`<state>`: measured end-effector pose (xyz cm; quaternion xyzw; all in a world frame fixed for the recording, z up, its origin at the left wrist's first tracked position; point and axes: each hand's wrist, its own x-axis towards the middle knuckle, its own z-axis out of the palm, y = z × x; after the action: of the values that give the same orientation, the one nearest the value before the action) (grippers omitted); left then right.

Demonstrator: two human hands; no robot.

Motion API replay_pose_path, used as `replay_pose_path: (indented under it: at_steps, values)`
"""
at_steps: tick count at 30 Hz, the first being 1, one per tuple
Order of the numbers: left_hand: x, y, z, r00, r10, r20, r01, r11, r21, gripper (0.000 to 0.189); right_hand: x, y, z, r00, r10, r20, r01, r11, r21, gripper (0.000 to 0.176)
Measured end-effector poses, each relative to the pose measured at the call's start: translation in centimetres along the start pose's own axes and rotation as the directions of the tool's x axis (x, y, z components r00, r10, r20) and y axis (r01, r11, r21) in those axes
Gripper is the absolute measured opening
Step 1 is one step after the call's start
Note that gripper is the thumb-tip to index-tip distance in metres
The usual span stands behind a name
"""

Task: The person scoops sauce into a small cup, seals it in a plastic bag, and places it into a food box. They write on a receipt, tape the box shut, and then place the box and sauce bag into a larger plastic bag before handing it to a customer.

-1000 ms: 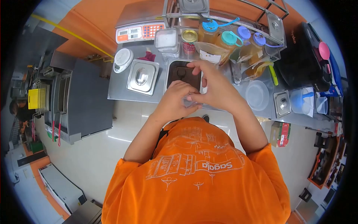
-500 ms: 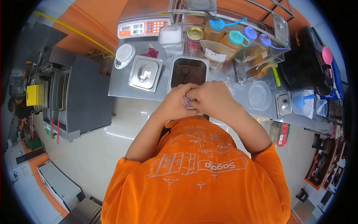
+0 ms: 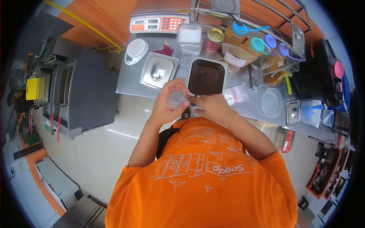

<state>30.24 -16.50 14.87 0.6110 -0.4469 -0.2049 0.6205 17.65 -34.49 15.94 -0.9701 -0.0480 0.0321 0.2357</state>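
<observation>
While a pan (image 3: 209,60) stands beyond, left hand (image 3: 164,103) grips cup (image 3: 176,97); right hand's (image 3: 216,108) hold unclear.

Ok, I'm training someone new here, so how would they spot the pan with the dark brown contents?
Start with the long steel worktop. Just beyond the right hand, and to the right of a silver metal lid, is a rectangular metal pan. Unlike that lid, it is open-topped, showing dark brown contents.

There are two hands (image 3: 162,106), one cup (image 3: 176,99), four bottles (image 3: 234,35), two scales (image 3: 159,23), one can (image 3: 214,41).
</observation>
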Motion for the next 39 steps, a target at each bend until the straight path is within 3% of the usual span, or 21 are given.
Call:
replay_pose_path:
  at_steps: [3,7,8,9,10,13,14,16,18,20,21,23,24,26,30,32,34,37,39]
  values:
    - [-0.5,-1.0,-1.3,0.995,-0.016,-0.099,0.017,1.0,0.005,0.071,1.1,0.4,3.2,0.996,-0.091,-0.023,0.086,0.985,-0.151,0.029]
    - [-0.9,-2.2,-3.2,0.983,-0.085,-0.164,0.079,0.996,-0.043,0.071,0.9,1.0,2.9,0.994,-0.09,-0.058,0.079,0.982,-0.174,0.027]
    - [-1.0,-2.7,-3.6,0.977,-0.113,-0.179,0.105,0.993,-0.052,0.073,0.6,1.5,2.1,0.959,0.091,-0.269,-0.064,0.992,0.106,0.025]
    - [-1.0,-3.1,-4.0,0.976,-0.125,-0.175,0.115,0.991,-0.07,0.073,0.6,2.0,1.8,0.858,0.318,-0.403,-0.149,0.906,0.397,0.024]
    - [-0.9,-3.2,-4.2,0.969,-0.142,-0.202,0.115,0.983,-0.14,0.073,0.5,2.6,1.7,0.796,0.44,-0.415,-0.198,0.838,0.509,0.024]
    - [-0.3,-4.7,-4.7,0.957,-0.195,-0.215,0.125,0.945,-0.302,0.074,0.9,6.2,3.4,0.512,0.714,-0.477,-0.175,0.631,0.756,0.025]
    - [0.2,-4.8,-4.8,0.953,-0.223,-0.207,0.131,0.915,-0.382,0.075,1.0,6.8,3.3,0.504,0.721,-0.475,-0.187,0.628,0.756,0.025]
    - [1.0,-4.5,-4.4,0.952,-0.215,-0.218,0.121,0.918,-0.377,0.076,1.3,7.6,3.2,0.46,0.796,-0.393,-0.21,0.528,0.823,0.023]
    - [1.6,-4.8,-4.6,0.952,-0.204,-0.229,0.111,0.925,-0.364,0.078,1.3,7.6,3.3,0.464,0.825,-0.323,-0.226,0.462,0.857,0.022]
    - [2.2,-5.6,-5.0,0.963,-0.104,-0.247,0.036,0.964,-0.263,0.076,1.2,7.3,3.1,0.523,0.672,-0.524,-0.255,0.71,0.656,0.02]
    - [2.4,-5.7,-5.3,0.965,-0.107,-0.239,0.041,0.963,-0.266,0.076,0.9,7.1,2.6,0.517,0.678,-0.522,-0.261,0.706,0.658,0.02]
    - [2.7,-5.5,-5.8,0.942,-0.235,-0.238,0.163,0.944,-0.286,0.07,-0.3,7.0,1.1,0.556,0.532,-0.639,-0.347,0.847,0.403,0.015]
    - [2.8,-5.8,-6.1,0.943,-0.236,-0.233,0.165,0.943,-0.288,0.07,-1.1,7.1,1.0,0.553,0.535,-0.639,-0.351,0.845,0.403,0.015]
    - [2.8,-6.2,-6.4,0.938,-0.258,-0.23,0.196,0.945,-0.263,0.065,-2.6,6.6,0.9,0.636,0.532,-0.559,-0.381,0.846,0.372,0.014]
    - [3.0,-6.0,-6.1,0.922,-0.316,-0.225,0.213,0.896,-0.389,0.065,-3.5,5.0,2.3,0.63,0.612,-0.478,-0.374,0.778,0.504,0.013]
    - [3.1,-5.9,-5.4,0.896,-0.333,-0.292,0.214,0.903,-0.372,0.063,-2.5,4.5,4.0,0.571,0.695,-0.437,-0.242,0.651,0.719,0.013]
    - [2.9,-6.2,-5.3,0.903,-0.329,-0.278,0.2,0.892,-0.406,0.061,-1.4,4.0,4.0,0.553,0.739,-0.384,-0.277,0.598,0.752,0.011]
    - [2.5,-6.3,-5.1,0.926,-0.29,-0.242,0.176,0.897,-0.405,0.06,0.3,5.1,3.4,0.554,0.558,-0.618,-0.279,0.824,0.493,0.009]
    - [2.4,-6.3,-5.1,0.942,-0.256,-0.215,0.163,0.913,-0.373,0.059,0.2,5.6,2.4,0.561,0.532,-0.634,-0.293,0.844,0.449,0.009]
